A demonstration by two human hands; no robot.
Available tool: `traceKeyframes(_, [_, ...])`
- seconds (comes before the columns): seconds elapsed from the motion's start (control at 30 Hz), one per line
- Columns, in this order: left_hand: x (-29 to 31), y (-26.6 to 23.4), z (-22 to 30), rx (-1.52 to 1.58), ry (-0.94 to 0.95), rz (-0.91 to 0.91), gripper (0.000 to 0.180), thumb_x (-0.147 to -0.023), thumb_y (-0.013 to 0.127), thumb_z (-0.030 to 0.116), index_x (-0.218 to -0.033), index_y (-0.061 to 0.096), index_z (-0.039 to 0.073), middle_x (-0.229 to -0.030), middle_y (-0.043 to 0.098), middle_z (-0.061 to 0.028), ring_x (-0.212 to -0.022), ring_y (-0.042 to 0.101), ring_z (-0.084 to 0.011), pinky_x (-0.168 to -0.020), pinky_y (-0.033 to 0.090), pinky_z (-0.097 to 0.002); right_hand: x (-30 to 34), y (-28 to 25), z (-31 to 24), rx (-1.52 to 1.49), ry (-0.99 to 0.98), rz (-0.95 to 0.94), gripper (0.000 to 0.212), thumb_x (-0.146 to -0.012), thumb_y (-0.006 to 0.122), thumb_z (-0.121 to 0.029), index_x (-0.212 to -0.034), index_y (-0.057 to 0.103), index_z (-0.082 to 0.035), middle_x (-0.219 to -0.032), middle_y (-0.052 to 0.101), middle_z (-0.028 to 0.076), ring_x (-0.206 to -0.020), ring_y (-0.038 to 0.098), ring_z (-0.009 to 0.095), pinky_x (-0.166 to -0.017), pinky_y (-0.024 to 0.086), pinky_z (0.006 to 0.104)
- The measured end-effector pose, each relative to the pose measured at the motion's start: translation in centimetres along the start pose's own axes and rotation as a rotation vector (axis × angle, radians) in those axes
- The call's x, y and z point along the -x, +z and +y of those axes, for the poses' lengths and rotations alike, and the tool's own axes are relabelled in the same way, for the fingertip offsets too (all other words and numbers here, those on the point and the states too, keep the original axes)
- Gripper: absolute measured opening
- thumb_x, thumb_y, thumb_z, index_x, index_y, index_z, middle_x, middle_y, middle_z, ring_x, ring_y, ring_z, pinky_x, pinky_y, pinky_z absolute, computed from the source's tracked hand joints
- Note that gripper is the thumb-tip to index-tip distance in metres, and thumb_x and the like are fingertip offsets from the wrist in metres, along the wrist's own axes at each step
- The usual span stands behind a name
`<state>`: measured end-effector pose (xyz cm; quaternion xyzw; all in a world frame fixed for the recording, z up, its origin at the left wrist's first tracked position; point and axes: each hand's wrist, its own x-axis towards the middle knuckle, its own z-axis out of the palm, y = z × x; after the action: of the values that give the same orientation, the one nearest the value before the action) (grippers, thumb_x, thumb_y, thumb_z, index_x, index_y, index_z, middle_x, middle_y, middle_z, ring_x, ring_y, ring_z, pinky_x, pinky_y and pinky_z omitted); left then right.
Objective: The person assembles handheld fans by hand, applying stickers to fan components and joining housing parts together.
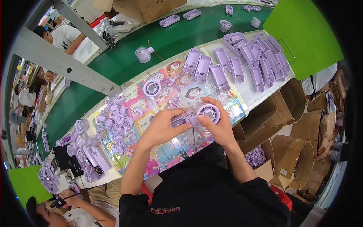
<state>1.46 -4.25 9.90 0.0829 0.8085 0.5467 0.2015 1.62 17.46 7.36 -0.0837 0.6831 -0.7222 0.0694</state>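
Note:
My left hand (163, 125) is closed around a lavender plastic handle piece (184, 118) with thin wires on it. My right hand (222, 128) grips a round lavender fan housing (216, 112), thumb on its near side and fingers round its far rim. The two pieces meet between my hands above the colourful printed mat (166, 153); whether they are joined I cannot tell. Beyond my left hand lies another round lavender fan housing (152, 87) with wires. A heap of small lavender parts (115, 123) is spread left of my left hand.
Long lavender handle shells (193, 60) stand past my hands, with more stacked (261, 62) at the right. A green conveyor belt (117, 64) carries a lavender fan head (143, 55). Cardboard boxes (261, 125) sit at my right. Another person (90, 213) works at the lower left.

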Motion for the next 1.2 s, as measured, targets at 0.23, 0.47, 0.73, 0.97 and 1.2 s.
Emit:
traceKeyframes(0.23, [0.2,1.3,0.2,0.011,0.109,0.139,0.040,-0.085,0.078,0.016,-0.121,0.070,0.001,-0.093,0.074,-0.0112,-0.080,0.066,-0.0137,-0.074,0.053,-0.0323,-0.4,-0.1,-0.9,-0.031,0.033,-0.044,0.054,-0.089,0.076,-0.013,-0.136,0.053,-0.002,-0.108,0.062,0.004,-0.101,0.059,0.011,-0.089,0.048,0.0260])
traceKeyframes(0.47, [0.5,2.2,-0.8,0.183,0.106,0.134,0.039,-0.085,0.079,0.006,-0.122,0.069,-0.002,-0.096,0.074,-0.0059,-0.087,0.061,-0.0073,-0.078,0.052,-0.0269,-0.6,-0.5,-0.8,0.133,-0.179,-0.101,0.059,-0.084,0.080,-0.012,-0.135,0.054,-0.002,-0.112,0.054,0.007,-0.101,0.058,0.016,-0.092,0.045,0.0287])
traceKeyframes(0.73, [1.1,1.8,-0.2,0.117,0.178,0.238,0.033,-0.085,0.079,0.005,-0.116,0.071,-0.002,-0.087,0.070,-0.0014,-0.077,0.057,-0.0045,-0.070,0.049,-0.0236,-2.7,-0.6,-2.3,-0.063,-0.052,-0.168,0.066,-0.084,0.081,-0.014,-0.142,0.052,-0.003,-0.118,0.062,0.007,-0.109,0.059,0.014,-0.094,0.048,0.0285])
traceKeyframes(0.97, [0.6,0.5,0.0,0.355,0.206,0.372,0.034,-0.086,0.079,0.005,-0.118,0.070,-0.003,-0.094,0.071,-0.0017,-0.083,0.061,-0.0064,-0.074,0.050,-0.0244,-4.8,1.0,-2.0,-0.228,-0.021,-0.200,0.076,-0.087,0.080,-0.019,-0.150,0.041,-0.004,-0.122,0.061,0.008,-0.111,0.059,0.015,-0.095,0.048,0.0292])
traceKeyframes(1.2, [-10.0,-13.0,-4.4,0.103,0.072,1.089,0.036,-0.091,0.074,0.022,-0.114,0.070,-0.005,-0.099,0.074,-0.0108,-0.088,0.066,-0.0148,-0.082,0.052,-0.0300,-3.8,0.2,6.8,0.353,-0.091,0.131,0.043,-0.086,0.075,-0.009,-0.125,0.057,-0.001,-0.102,0.067,0.010,-0.081,0.066,0.018,-0.073,0.055,0.0329])
